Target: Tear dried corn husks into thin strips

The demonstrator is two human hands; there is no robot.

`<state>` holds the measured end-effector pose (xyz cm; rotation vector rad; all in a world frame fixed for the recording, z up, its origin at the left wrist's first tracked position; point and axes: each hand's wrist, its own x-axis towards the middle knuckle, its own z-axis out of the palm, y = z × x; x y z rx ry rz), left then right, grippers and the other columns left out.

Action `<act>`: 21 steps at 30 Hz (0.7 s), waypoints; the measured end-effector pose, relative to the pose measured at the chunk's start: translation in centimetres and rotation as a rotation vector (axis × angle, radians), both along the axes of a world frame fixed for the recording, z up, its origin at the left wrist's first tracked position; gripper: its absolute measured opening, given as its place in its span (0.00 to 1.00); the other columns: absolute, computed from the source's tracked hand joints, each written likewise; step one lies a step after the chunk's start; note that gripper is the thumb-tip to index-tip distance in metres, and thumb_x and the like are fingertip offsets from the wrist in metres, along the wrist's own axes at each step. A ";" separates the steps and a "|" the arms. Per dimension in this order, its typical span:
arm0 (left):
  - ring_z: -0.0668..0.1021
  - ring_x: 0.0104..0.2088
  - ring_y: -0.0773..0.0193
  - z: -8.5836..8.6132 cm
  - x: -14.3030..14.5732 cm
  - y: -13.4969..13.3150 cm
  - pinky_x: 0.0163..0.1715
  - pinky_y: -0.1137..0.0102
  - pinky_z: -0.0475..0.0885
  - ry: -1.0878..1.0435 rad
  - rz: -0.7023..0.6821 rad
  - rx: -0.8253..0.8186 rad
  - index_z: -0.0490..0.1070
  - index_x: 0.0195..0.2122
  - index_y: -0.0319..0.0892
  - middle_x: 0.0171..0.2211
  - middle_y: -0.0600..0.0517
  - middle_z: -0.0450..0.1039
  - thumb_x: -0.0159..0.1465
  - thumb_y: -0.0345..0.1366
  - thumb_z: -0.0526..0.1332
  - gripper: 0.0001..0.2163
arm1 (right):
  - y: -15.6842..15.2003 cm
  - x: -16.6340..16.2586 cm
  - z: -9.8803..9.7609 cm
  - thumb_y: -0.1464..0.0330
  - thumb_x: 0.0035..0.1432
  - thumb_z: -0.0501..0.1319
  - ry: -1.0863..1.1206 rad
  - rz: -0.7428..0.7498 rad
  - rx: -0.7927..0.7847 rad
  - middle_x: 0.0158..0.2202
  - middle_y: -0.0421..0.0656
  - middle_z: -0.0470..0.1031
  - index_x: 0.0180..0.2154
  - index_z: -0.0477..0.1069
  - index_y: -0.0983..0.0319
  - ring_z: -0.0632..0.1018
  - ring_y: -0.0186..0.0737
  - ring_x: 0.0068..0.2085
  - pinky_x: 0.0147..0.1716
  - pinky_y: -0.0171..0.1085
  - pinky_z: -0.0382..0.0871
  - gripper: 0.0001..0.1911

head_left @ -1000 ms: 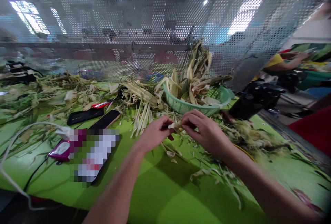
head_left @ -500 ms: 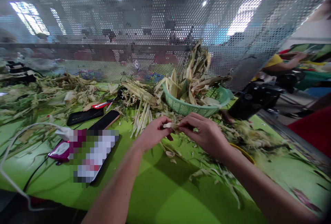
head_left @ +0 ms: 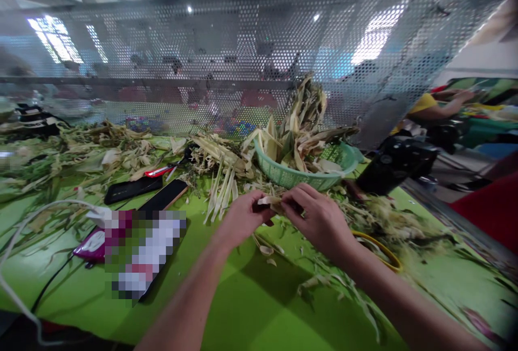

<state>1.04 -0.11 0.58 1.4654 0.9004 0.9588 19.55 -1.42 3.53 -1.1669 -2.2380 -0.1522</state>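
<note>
A small pale piece of dried corn husk (head_left: pixel 270 200) spans the gap between my two hands, above the green table. My left hand (head_left: pixel 245 214) is closed on its left end, thumb and fingers pinching. At the other end, my right hand (head_left: pixel 313 211) pinches it with bent fingertips, which partly hide it. Just beyond my hands stands a green plastic basket (head_left: pixel 297 177) heaped with dry corn husks (head_left: pixel 305 119). Cut husk strips (head_left: pixel 220 194) lie left of the basket. Below my hands, thin shreds (head_left: pixel 267 251) are scattered on the tabletop.
To the left lie a dark phone (head_left: pixel 164 197), a black case (head_left: pixel 131 189), a red cutter (head_left: pixel 159 170), a purple pouch (head_left: pixel 91 244) and a white cable (head_left: pixel 24 213). A yellow ring (head_left: pixel 384 251) sits by my right forearm. A perforated metal screen (head_left: pixel 218 43) stands behind; another person's arm (head_left: pixel 443 108) shows far right.
The view has tilted up a little, so everything sits slightly lower. My hands keep their pinch on the husk piece, and more of the yellow ring shows.
</note>
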 end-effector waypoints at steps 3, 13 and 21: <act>0.74 0.29 0.68 0.0 0.3 -0.1 0.32 0.69 0.74 -0.068 0.024 0.002 0.70 0.37 0.40 0.32 0.53 0.69 0.56 0.44 0.67 0.15 | 0.1 0.0 0.0 0.70 0.61 0.57 -0.004 -0.026 0.026 0.32 0.44 0.70 0.32 0.68 0.60 0.72 0.39 0.31 0.30 0.36 0.62 0.04; 0.74 0.32 0.67 0.2 -0.4 0.3 0.35 0.70 0.73 -0.102 0.001 0.028 0.70 0.38 0.40 0.34 0.51 0.72 0.58 0.42 0.65 0.13 | 0.1 0.1 2.1 0.71 0.62 0.56 0.092 0.113 -0.178 0.35 0.45 0.73 0.37 0.75 0.60 0.75 0.41 0.35 0.35 0.37 0.67 0.08; 0.76 0.36 0.65 0.4 -0.7 0.4 0.40 0.68 0.72 -0.067 -0.012 0.088 0.72 0.39 0.39 0.36 0.49 0.75 0.61 0.33 0.61 0.06 | 2.6 0.4 3.3 0.70 0.61 0.59 0.057 0.263 -0.375 0.34 0.43 0.74 0.34 0.76 0.61 0.75 0.39 0.36 0.37 0.35 0.66 0.07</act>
